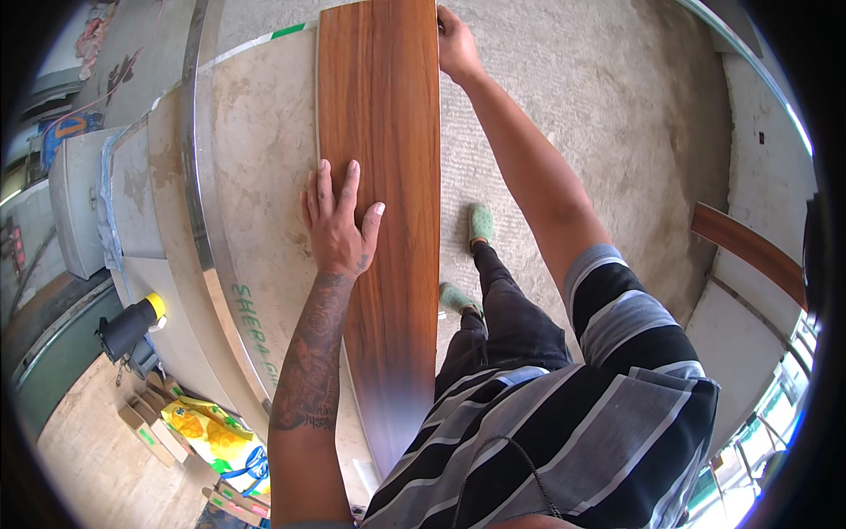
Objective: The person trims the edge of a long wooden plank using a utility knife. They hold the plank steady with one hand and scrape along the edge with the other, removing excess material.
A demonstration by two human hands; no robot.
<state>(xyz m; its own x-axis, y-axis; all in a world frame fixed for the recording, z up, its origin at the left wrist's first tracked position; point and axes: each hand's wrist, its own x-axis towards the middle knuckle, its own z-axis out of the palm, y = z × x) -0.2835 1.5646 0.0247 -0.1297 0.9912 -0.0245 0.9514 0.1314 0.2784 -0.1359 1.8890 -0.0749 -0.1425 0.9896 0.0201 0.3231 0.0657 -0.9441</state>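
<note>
A long wood-grain plank [396, 132] runs from the top of the view down towards my body, lying along the edge of a pale board surface [258, 152]. My left hand [340, 225] rests palm down on the plank's left part, its fingers spread and the thumb on the wood. At the upper right edge of the plank is my right hand [456, 45], fingers curled; whether it grips the edge or a small dark thing there is hard to tell. A metal straightedge or rail [192, 132] runs lengthwise on the board, left of the plank.
A black cylindrical tool with a yellow end [155, 306] sits at the left. Below it are a yellow patterned bag [215, 430] and cardboard boxes [142, 430]. Another wood-grain plank [747, 248] leans by the wall at the right. My feet in green clogs [481, 223] stand on the concrete floor.
</note>
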